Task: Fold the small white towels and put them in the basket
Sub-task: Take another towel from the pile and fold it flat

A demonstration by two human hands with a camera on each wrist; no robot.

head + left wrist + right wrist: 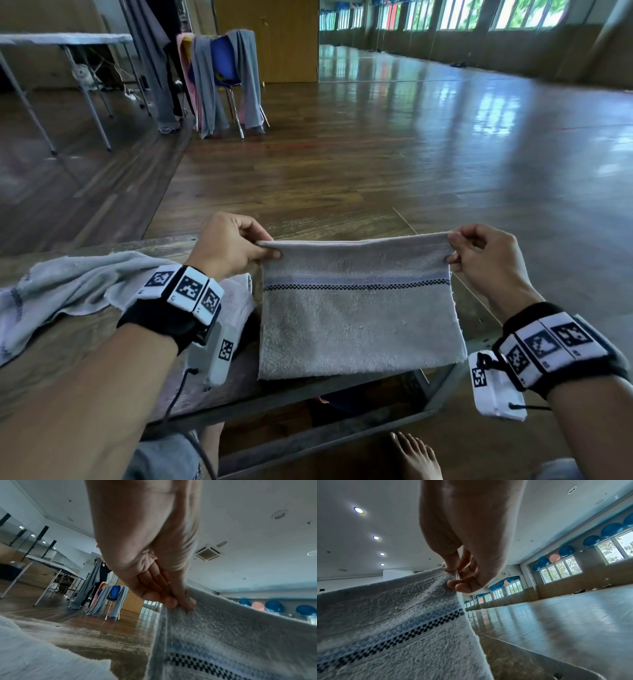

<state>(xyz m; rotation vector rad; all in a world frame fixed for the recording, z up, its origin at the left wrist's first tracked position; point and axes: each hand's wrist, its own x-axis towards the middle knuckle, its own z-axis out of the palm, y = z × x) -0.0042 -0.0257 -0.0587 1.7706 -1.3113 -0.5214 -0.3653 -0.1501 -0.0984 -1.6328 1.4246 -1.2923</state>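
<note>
A small white towel [356, 315] with a blue band and a dark checked stripe hangs doubled over above the wooden table [68, 346]. My left hand [263, 251] pinches its top left corner, and my right hand [454, 251] pinches its top right corner. The left wrist view shows my left hand [181, 605] with thumb and fingers closed on the towel [231, 635]. In the right wrist view my right hand [452, 577] nips the towel [393, 622] at its upper edge. No basket is in view.
More white towels [68, 287] lie crumpled on the table to the left, under my left forearm. A chair [226, 65] draped with grey cloths stands across the wooden floor, beside a folding table [65, 39]. My bare foot [416, 455] shows below the table frame.
</note>
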